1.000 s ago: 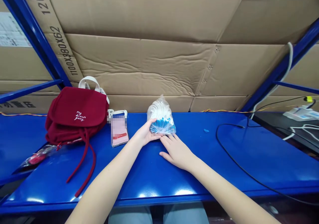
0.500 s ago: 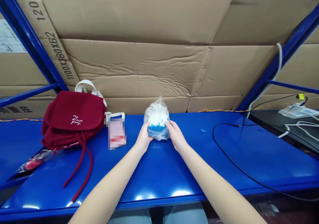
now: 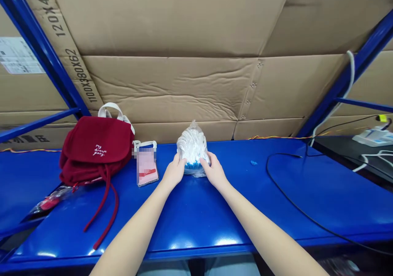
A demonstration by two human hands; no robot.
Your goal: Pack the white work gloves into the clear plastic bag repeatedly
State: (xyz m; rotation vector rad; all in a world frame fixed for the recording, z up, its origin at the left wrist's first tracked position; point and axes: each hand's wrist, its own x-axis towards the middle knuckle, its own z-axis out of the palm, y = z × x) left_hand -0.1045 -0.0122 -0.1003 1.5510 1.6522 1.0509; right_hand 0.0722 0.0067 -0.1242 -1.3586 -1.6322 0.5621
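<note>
A clear plastic bag of white looped cords with blue ends [image 3: 193, 148] stands on the blue steel shelf [image 3: 196, 223], just in front of the cardboard. My left hand [image 3: 175, 171] presses against its left side. My right hand [image 3: 214, 170] holds its right side, so the bag sits between my palms. Most of the blue ends are hidden low in the bag, behind my fingers.
A dark red cloth bag [image 3: 96, 149] with white handles and a phone with a blurred screen [image 3: 146, 165] lie left of my hands. A black cable [image 3: 307, 206] curves across the shelf to the right. Cardboard sheets and blue rack uprights stand behind.
My right hand has gone from lying flat on the shelf to the bag's right side. The bag has tilted, turning its blue ends down and out of sight. The view has shifted slightly.
</note>
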